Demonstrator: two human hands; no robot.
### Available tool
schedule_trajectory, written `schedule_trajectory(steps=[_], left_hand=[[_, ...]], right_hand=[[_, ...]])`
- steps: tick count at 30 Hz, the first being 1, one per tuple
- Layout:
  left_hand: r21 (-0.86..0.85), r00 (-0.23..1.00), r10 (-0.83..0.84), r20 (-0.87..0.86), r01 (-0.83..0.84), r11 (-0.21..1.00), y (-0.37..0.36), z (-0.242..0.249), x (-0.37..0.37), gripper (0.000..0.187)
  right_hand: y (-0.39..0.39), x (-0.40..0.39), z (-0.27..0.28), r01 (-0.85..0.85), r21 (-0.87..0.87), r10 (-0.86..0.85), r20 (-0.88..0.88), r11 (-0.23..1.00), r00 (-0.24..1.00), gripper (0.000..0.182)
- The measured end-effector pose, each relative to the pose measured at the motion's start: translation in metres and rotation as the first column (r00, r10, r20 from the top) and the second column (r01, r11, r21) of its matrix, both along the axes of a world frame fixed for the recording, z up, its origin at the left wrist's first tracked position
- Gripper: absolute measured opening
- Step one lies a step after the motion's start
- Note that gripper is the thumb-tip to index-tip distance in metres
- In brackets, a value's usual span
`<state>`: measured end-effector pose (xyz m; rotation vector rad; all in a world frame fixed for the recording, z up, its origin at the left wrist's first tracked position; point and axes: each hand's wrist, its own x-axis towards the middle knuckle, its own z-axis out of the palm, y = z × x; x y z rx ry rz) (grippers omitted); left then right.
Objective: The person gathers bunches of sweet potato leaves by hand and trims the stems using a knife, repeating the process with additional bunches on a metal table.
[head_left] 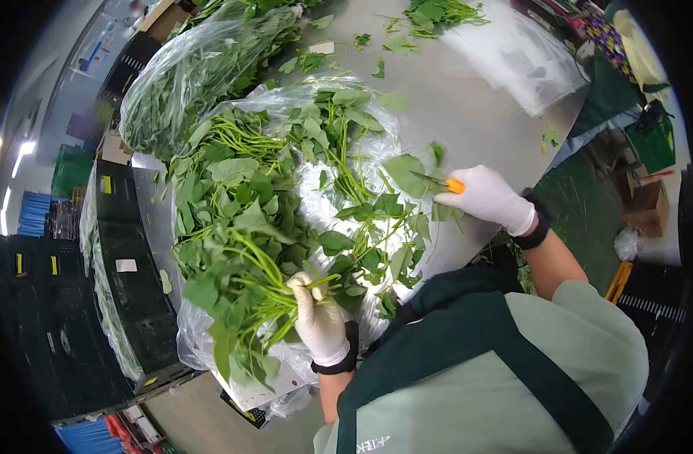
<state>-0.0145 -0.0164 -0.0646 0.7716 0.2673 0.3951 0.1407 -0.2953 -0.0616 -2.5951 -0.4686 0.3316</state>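
Observation:
White gloves cover both hands. My left hand (320,321) is closed round a bunch of green leafy stems (248,291), its leaves spreading to the left. In my right hand (486,198) is a small knife (454,185) with an orange handle, its blade pointing left at a loose leaf (408,175). Between the hands, more leafy stems (350,178) lie on a clear plastic sheet (312,181). A large heap of greens (229,170) covers the sheet's left part.
A plastic bag full of greens (203,72) lies at the upper left of the metal table (437,98). Flat clear bags (517,57) and cut stems (441,15) are at the far side. Black crates (127,257) stand left, a cardboard box (649,208) right.

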Motion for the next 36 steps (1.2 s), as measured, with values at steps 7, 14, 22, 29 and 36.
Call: schedule_trajectory(steps=[7,14,22,29,36], left_hand=[[-0.02,0.996,-0.072,0.051,0.073,0.997,-0.03,0.001,0.005,0.01],[-0.024,0.99,-0.129,0.05,0.131,0.991,-0.025,-0.011,-0.009,0.027],[0.202,0.959,-0.199,-0.202,0.24,0.95,-0.027,-0.009,-0.004,0.056],[-0.046,0.962,-0.271,0.027,0.271,0.961,-0.026,-0.01,0.002,0.034],[0.107,0.993,0.101,-0.06,-0.094,0.99,-0.027,-0.004,0.003,0.015]], right_hand=[[0.048,-0.038,0.029,-0.228,0.456,0.177,0.153,0.86,0.972,0.028],[0.103,-0.064,0.008,-0.568,0.462,0.394,0.423,0.681,0.816,0.015],[0.099,-0.063,-0.003,-0.568,0.451,0.383,0.439,0.688,0.813,0.013],[0.103,-0.057,-0.012,-0.549,0.525,0.509,0.237,0.65,0.828,0.019],[0.111,0.022,-0.023,-0.117,0.173,0.093,0.14,0.978,0.986,0.028]])
